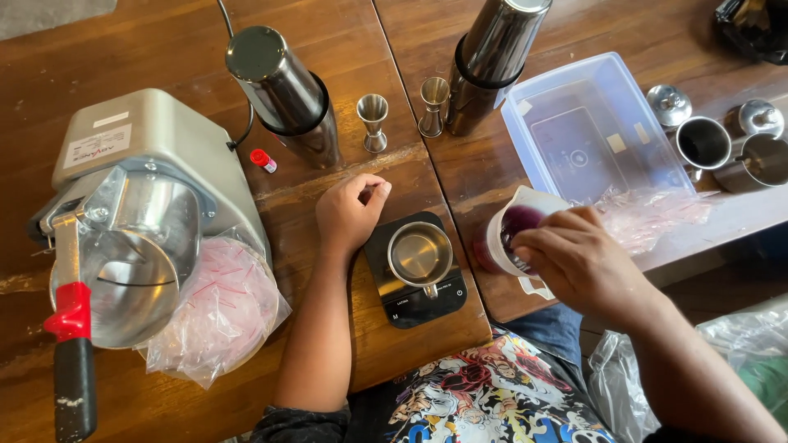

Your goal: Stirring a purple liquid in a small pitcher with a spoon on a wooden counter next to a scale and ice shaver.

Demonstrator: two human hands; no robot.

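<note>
Left hand [351,212] rests on wooden table [164,49].

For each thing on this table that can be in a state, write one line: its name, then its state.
metal cup: upright on the scale, looks empty
white container: tilted, purple inside, right hand reaching in
clear plastic tub: open, lidless
left hand: loosely closed, resting on the table
small pots: lids off

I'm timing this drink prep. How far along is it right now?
Set up: a small metal cup sits on the black scale, and it looks empty. In hand: the right hand reaches into a white tub of purple stuff; the left hand rests on the table beside the scale. Left: nothing purple is in the cup yet.
</note>
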